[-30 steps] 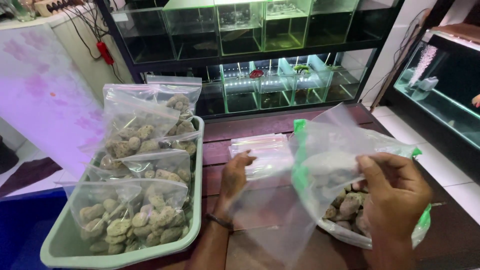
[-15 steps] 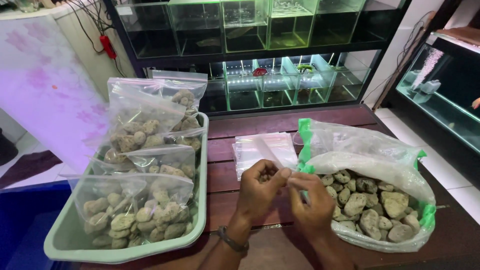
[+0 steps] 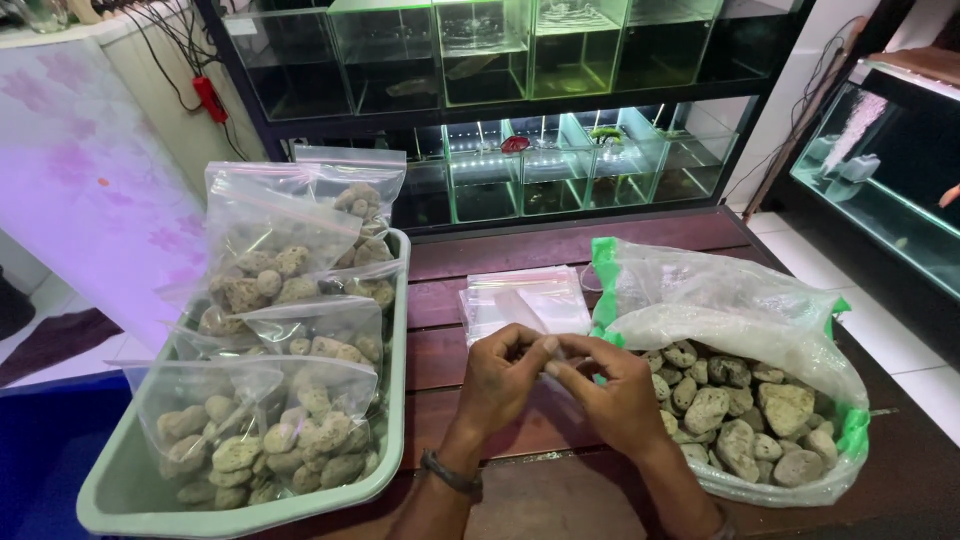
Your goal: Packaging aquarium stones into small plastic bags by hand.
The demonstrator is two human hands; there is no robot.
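Above the dark wooden table (image 3: 520, 255) rise shelves of glass aquarium tanks (image 3: 480, 50); on my left a pale green tray (image 3: 392, 400) carries clear bags of pale stones (image 3: 270, 420); on my right a big open plastic sack (image 3: 740, 330) lies on the table, full of loose stones (image 3: 740, 410); behind my hands lies a stack of empty clear zip bags (image 3: 520, 298); my left hand (image 3: 505, 375) and right hand (image 3: 615, 395) meet at the fingertips, both pinching one small clear bag (image 3: 520, 310), held just above the table.
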